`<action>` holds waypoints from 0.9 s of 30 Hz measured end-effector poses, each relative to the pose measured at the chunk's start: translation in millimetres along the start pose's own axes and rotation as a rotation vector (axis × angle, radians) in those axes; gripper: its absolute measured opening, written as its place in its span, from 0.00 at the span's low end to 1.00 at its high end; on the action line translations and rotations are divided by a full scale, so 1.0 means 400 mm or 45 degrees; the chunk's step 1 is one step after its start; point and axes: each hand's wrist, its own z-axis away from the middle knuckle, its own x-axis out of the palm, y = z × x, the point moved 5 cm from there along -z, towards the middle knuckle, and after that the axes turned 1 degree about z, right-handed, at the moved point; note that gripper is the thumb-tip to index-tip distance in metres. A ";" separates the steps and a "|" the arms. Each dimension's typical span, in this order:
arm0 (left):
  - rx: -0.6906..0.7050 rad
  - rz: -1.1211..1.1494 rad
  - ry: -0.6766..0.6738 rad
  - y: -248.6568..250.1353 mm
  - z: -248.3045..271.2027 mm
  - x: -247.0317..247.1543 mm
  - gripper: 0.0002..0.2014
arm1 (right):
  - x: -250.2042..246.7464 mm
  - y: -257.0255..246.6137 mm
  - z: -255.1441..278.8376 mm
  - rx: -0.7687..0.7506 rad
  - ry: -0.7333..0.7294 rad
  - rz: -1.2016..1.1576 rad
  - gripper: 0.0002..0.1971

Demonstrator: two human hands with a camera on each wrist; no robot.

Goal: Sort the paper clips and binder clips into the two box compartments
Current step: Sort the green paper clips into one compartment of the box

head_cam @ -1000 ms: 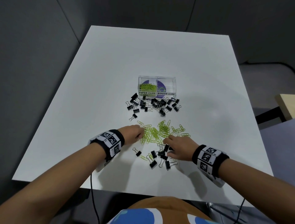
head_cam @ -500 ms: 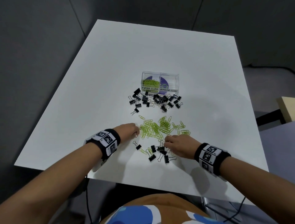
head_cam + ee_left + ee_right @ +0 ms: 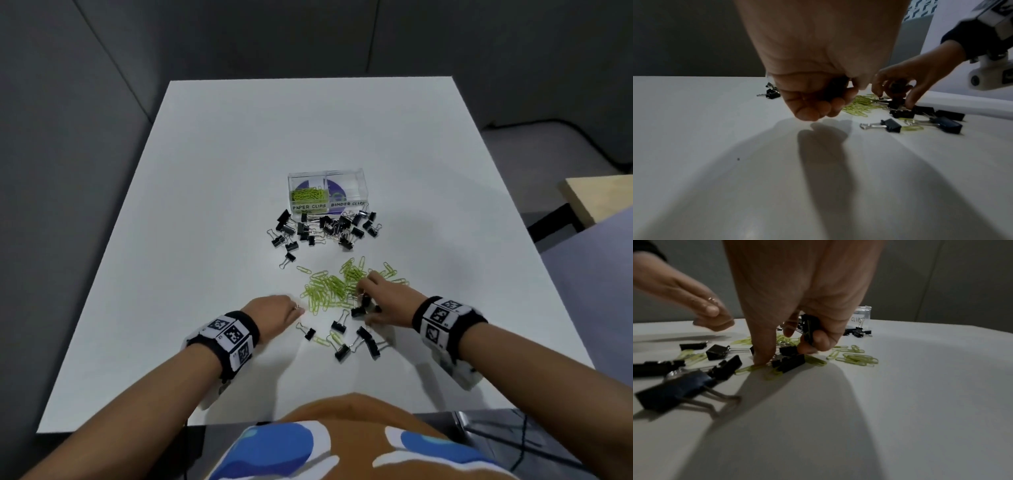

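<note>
White worktop point(image 3: 212, 192) carries everything we see, with grey walls behind it. Going from the left, our left hand point(image 3: 274, 313) hovers just above the surface, fingers curled into the palm; the left wrist view shows something dark inside the curl, but we cannot tell what it is or whether it is held. Just right of it lies the spread of green paper clips point(image 3: 329, 289), flat on the worktop and pointing every which way. Nearer to us sits a small scatter of black binder clips point(image 3: 342, 349), their wire handles lying flat and aimed in different directions, with a few green clips mixed among them.

Beyond the green spread, a bigger heap of black binder clips point(image 3: 325, 228) lies right against the front of the clear box point(image 3: 359, 181), which stands in the middle of the worktop with its long side facing us. Its left compartment, labelled PAPER CLIPS, holds some green clips; the right one is labelled BINDER CLIPS, and we cannot make out any clip inside it.

Furthest right, our right hand point(image 3: 383, 301) reaches down at the edge of the green spread. Its curled fingers grip a held binder clip point(image 3: 809, 327) against the palm, standing roughly upright, while the thumb point(image 3: 764, 353) presses down among the clips beside another black one.
</note>
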 end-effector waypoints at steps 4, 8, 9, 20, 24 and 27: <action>0.147 0.074 0.021 0.011 -0.003 0.025 0.16 | -0.002 0.010 0.009 0.098 0.078 0.098 0.23; 0.270 -0.006 0.021 0.037 0.000 0.025 0.17 | -0.014 0.000 0.009 0.171 0.170 0.055 0.20; 0.290 -0.027 0.007 0.042 0.000 0.025 0.16 | -0.016 -0.003 0.006 0.193 0.170 0.058 0.20; 0.288 -0.097 -0.020 0.051 -0.017 0.038 0.19 | -0.017 -0.010 -0.045 0.282 -0.012 -0.018 0.16; 0.232 -0.018 0.031 0.046 -0.017 0.023 0.16 | -0.022 -0.020 -0.041 0.224 -0.044 -0.090 0.13; 0.186 -0.007 0.106 0.045 -0.020 0.005 0.15 | -0.026 -0.029 -0.037 0.182 -0.045 -0.128 0.09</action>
